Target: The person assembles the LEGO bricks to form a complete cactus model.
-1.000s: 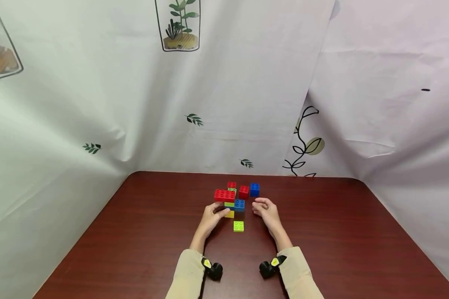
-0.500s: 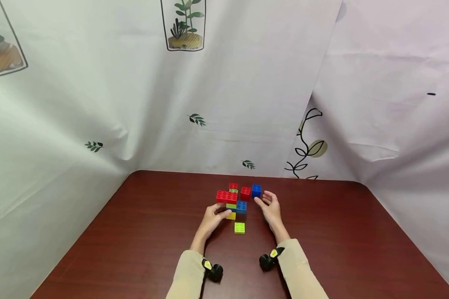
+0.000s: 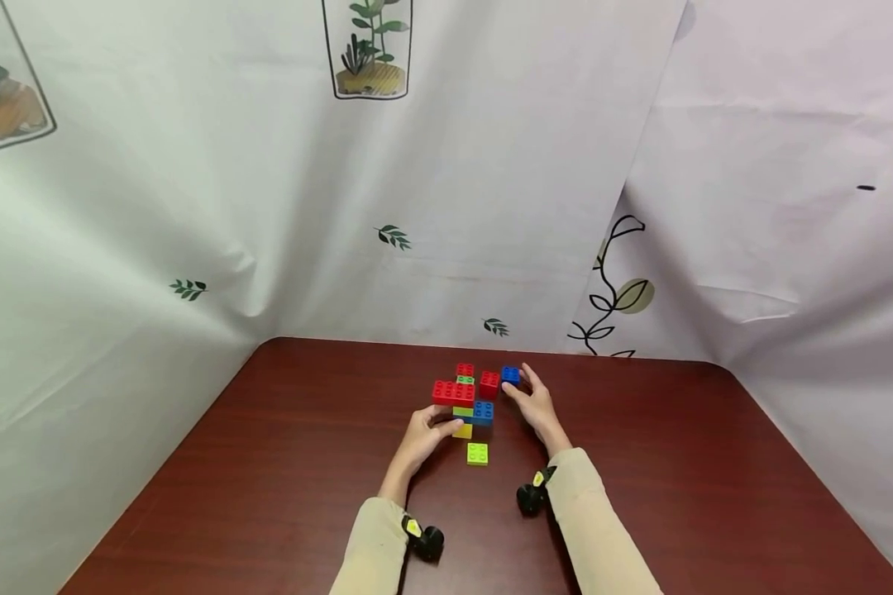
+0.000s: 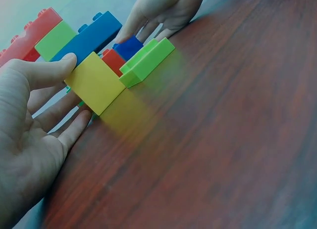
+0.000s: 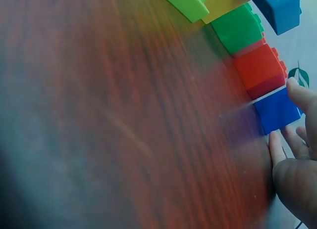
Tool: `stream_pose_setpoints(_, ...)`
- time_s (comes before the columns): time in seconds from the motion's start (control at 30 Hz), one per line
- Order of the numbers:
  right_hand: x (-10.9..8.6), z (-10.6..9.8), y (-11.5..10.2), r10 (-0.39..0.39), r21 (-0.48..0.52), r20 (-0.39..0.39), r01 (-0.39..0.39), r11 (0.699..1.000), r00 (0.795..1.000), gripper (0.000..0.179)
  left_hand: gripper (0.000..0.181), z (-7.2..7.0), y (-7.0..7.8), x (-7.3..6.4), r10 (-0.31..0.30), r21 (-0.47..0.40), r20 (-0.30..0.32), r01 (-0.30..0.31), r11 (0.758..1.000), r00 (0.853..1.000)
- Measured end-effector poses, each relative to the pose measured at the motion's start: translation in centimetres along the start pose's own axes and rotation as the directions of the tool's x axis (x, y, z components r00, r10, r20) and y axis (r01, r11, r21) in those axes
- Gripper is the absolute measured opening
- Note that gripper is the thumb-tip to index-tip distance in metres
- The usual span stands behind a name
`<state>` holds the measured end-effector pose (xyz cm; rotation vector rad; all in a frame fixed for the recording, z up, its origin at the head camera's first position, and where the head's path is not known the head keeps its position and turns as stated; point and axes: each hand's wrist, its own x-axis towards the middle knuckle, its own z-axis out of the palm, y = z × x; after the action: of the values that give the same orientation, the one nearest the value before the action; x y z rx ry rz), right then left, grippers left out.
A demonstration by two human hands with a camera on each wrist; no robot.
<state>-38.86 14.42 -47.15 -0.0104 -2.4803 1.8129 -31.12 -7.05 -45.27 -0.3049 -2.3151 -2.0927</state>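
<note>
Block stack (image 3: 463,411) had left hand (image 3: 419,435) fingers clamped on it; right hand (image 3: 537,406) fingers (partly hidden) seemingly pinched dark blue block (image 3: 510,375).

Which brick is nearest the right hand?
The dark blue brick, rightmost in the head view. Only it sits between thumb and fingers of the right hand; the red brick beside it lies farther off.

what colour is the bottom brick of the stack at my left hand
Yellow. The bottom brick shows best in the left wrist view.
</note>
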Motion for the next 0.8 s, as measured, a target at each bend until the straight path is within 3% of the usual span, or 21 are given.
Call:
stream_pose_setpoints(0.17,0.3,-0.3,0.1,-0.027,-0.072,0.005,0.028,0.997,1.000,0.057,0.031,0.2,0.3,-0.2,-0.005,-0.002,0.010,0.005,1.000,1.000)
stream_pose_setpoints(0.33,0.3,-0.1,-0.2,-0.024,-0.044,-0.052,0.022,0.999,0.998,0.048,0.031,0.0,0.3,0.1,0.009,0.012,0.002,-0.009,1.000,1.000)
stream_pose_setpoints(0.6,-0.1,0.3,-0.3,-0.003,0.043,-0.100,0.008,0.999,0.995,0.046,0.033,0.1,-2.7,1.6,-0.005,0.021,-0.023,0.006,1.000,1.000)
stream_pose_setpoints(0.8,-0.5,0.2,-0.1,0.019,0.096,-0.118,-0.007,0.995,0.993,0.046,0.036,0.1,-3.4,1.6,0.012,0.012,0.007,-0.012,1.000,1.000)
